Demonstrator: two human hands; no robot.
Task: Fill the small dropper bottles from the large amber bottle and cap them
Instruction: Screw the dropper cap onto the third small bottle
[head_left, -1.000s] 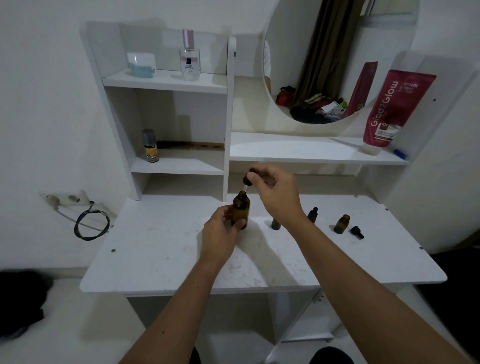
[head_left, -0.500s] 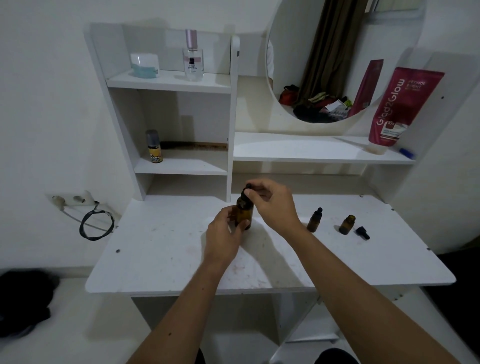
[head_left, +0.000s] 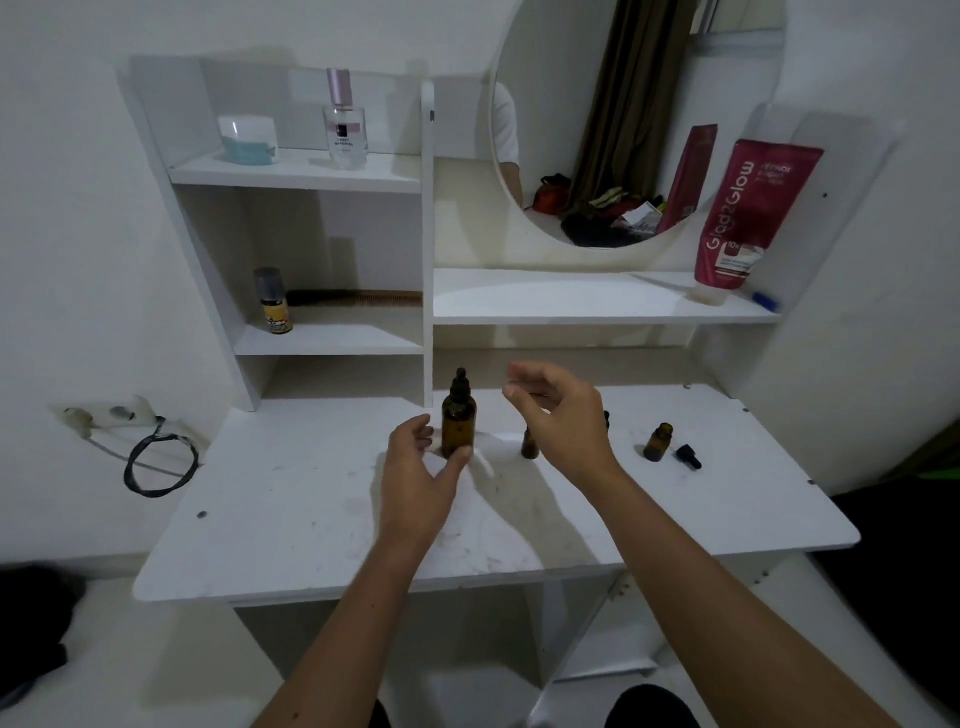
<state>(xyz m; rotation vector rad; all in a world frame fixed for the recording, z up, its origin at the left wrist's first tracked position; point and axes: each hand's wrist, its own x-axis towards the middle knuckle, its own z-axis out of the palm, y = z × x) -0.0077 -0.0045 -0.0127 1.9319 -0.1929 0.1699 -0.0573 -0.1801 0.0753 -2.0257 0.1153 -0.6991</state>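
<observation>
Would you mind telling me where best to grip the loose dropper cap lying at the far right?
Pinch the dropper cap across its ribbed collar, coming from above: it lies on its side on the table, and the uncapped small bottle stands close on its left.

Glossy amber glass bottle (head_left: 458, 425) with a black rubber dropper cap (head_left: 460, 382) stands on a scuffed, matt white laminate desk (head_left: 291, 519).

Capped large amber bottle (head_left: 458, 423) stands between relaxed hands.

The red tube (head_left: 748, 218) on the shelf reads "Glad2Glow" and "10x"; other labels are illegible.
</observation>
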